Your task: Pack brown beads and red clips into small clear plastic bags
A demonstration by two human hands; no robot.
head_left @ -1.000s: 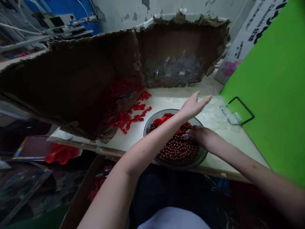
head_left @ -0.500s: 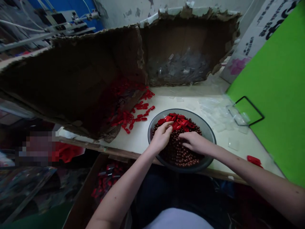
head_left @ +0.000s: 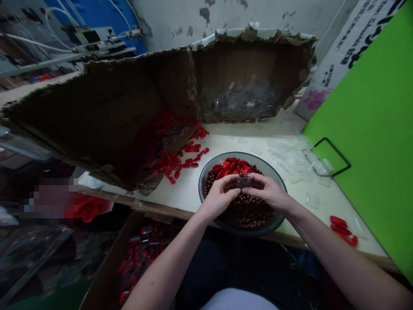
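Head view, hands (head_left: 219, 197) holding plastic bag (head_left: 244, 182) over bead bowl (head_left: 271, 164), torn carton (head_left: 161, 107)

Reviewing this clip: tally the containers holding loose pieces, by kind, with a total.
Bowl of brown beads and red pieces: 1
Torn cardboard box of clear pieces: 1
Torn cardboard box of red pieces: 1
Cardboard box below the table: 1
Total: 4

My fingers (head_left: 227, 186) sit over a bowl (head_left: 274, 172) of beads (head_left: 245, 213). Left of them lie plastic pieces (head_left: 189, 158), right clear squares (head_left: 287, 165), behind a torn carton (head_left: 248, 73).
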